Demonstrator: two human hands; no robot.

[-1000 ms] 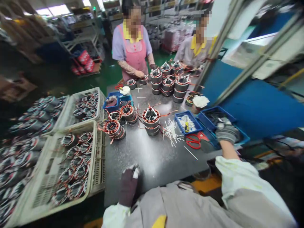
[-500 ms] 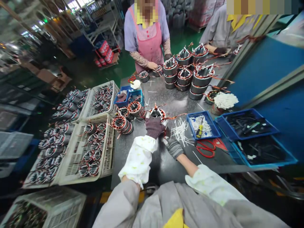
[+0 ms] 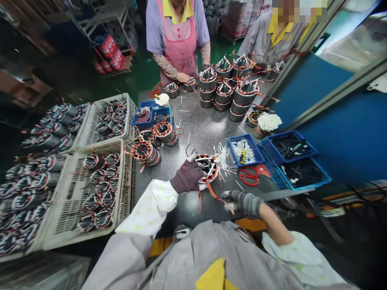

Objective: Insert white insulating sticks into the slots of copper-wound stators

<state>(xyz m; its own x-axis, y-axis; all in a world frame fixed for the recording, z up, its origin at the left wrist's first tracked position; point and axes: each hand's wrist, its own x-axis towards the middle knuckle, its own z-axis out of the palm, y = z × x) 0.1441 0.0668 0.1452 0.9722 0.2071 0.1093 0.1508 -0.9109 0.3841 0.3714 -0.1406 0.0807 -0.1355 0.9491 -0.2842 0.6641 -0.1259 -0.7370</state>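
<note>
In a dark maroon glove with bare fingertips, my left hand [image 3: 188, 175] grips the left side of a motor stator [image 3: 215, 174], a ring with copper windings and white slot strips. The stator rests on the dark table. Orange-red lead wires [image 3: 213, 192] run from its near side toward my right hand [image 3: 243, 202]. That hand wears a grey striped glove, and its fingers are closed around the wires near their ends. A pile of thin white sticks [image 3: 223, 159] lies against the stator's right side.
Stacked stators [image 3: 146, 152] stand at left, and taller stacks [image 3: 223, 94] at the back. On the right are a blue tray [image 3: 262, 155] with white pieces, red scissors [image 3: 249, 176] and trays of black strips [image 3: 302, 173]. White crates [image 3: 122, 193] hold stators. Two co-workers stand opposite.
The stator has come nearer to me and turned, with its lead wires now toward my right hand. My right hand has moved right and away from the stator. The view has shifted.
</note>
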